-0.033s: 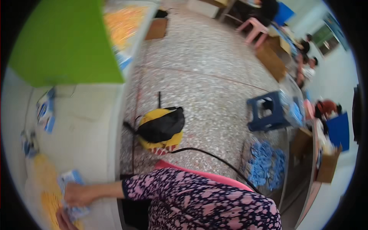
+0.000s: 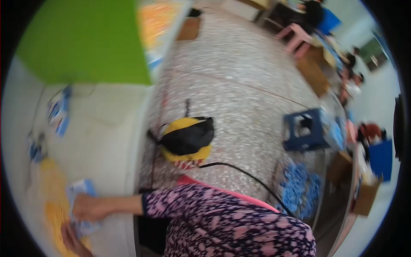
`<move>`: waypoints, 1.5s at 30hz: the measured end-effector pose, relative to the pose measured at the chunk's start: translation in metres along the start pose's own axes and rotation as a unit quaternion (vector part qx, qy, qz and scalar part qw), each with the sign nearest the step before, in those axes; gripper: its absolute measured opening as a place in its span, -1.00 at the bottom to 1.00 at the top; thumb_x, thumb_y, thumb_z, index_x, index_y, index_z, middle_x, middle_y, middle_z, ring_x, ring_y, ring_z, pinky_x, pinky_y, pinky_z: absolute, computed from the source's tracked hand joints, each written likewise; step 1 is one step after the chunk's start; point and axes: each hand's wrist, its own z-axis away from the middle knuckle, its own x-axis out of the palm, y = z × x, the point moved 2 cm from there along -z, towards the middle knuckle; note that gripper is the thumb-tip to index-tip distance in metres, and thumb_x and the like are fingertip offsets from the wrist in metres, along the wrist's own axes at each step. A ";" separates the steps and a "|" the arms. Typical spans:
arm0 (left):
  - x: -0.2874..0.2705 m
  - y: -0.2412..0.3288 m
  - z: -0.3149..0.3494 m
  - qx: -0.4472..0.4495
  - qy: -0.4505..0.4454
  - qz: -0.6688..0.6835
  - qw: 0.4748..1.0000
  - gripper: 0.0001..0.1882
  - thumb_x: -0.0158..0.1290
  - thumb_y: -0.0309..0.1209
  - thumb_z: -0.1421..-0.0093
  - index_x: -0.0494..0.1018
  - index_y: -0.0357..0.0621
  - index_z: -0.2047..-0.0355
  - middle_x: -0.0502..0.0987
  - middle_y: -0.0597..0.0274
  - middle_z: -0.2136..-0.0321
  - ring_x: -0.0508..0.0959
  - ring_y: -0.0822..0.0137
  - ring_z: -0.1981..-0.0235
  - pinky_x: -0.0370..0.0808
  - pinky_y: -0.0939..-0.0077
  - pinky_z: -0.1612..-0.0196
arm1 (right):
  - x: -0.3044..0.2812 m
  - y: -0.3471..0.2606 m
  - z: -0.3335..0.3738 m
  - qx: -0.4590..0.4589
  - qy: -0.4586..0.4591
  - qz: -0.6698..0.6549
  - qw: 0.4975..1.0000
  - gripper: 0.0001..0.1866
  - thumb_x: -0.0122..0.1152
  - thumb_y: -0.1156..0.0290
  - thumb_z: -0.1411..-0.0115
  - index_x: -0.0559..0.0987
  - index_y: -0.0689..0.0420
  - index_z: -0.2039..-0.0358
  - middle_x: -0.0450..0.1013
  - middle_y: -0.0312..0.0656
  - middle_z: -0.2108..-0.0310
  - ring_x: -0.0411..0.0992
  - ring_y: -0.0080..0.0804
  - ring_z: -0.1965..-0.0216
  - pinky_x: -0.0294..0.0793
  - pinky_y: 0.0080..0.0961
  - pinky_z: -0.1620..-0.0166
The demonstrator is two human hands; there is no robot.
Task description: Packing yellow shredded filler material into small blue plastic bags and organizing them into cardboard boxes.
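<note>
At the lower left, my right hand [image 2: 89, 207] is closed over a blue-and-white packet [image 2: 84, 186], which shows above and below the fist. Its arm, in a dark sleeve with pink flecks, reaches across the edge of the pale tabletop [image 2: 109, 128]. Just below is my left hand [image 2: 73, 240], partly cut off by the dark rim and blurred. Its fingers lie beside the packet and a heap of thin yellow sticks [image 2: 55, 214]; whether they grip anything is unclear. A second pale yellow heap [image 2: 52, 175] extends farther up the table.
A green panel [image 2: 81, 43] stands on the table, with orange-yellow pieces [image 2: 158, 23] beyond it. Another blue-and-white packet [image 2: 60, 113] lies near wires. On the floor are a yellow-and-black bundle [image 2: 188, 139], a black cable [image 2: 244, 173] and a blue stool [image 2: 305, 129]. Several people sit far right.
The whole view has swung slightly, so the table, panel and floor objects sit farther right. Both hands stay at the packet and the yellow sticks, with little visible change in their grip.
</note>
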 end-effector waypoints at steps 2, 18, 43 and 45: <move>0.010 0.017 0.008 -0.077 0.000 0.039 0.996 -0.83 -0.09 -0.42 -0.21 0.40 -0.28 0.42 0.38 0.33 0.52 0.34 0.48 0.45 0.29 0.62 0.36 | -0.009 -0.003 0.004 -0.002 -0.065 -0.008 0.998 -0.78 0.08 0.32 0.05 0.39 0.15 0.71 0.33 -0.05 0.66 0.28 -0.07 0.58 0.20 -0.22 0.44; 0.021 0.040 0.026 -0.057 0.022 0.143 0.988 -0.94 0.06 -0.51 -0.06 0.47 -0.24 0.44 0.48 0.15 0.54 0.47 0.31 0.48 0.36 0.51 0.41 | -0.046 -0.053 -0.011 0.108 -0.228 0.052 0.966 -0.86 0.22 0.39 0.00 0.54 0.20 0.51 0.32 -0.19 0.67 0.25 -0.30 0.54 0.15 -0.43 0.34; 0.018 0.048 0.026 -0.015 -0.020 0.088 0.996 -0.87 0.08 -0.47 -0.08 0.50 -0.25 0.36 0.51 0.19 0.51 0.46 0.46 0.50 0.37 0.59 0.43 | -0.053 -0.044 -0.006 0.146 -0.226 -0.012 0.963 -0.82 0.17 0.45 -0.09 0.49 0.32 0.53 0.29 -0.25 0.66 0.23 -0.52 0.54 0.18 -0.57 0.44; 0.016 0.048 0.031 -0.024 -0.004 0.077 0.997 -0.87 0.10 -0.47 -0.05 0.51 -0.26 0.38 0.51 0.17 0.52 0.46 0.42 0.50 0.37 0.57 0.43 | -0.051 -0.049 -0.006 0.118 -0.235 -0.004 0.965 -0.82 0.16 0.46 -0.09 0.47 0.32 0.54 0.29 -0.25 0.66 0.23 -0.51 0.54 0.18 -0.57 0.43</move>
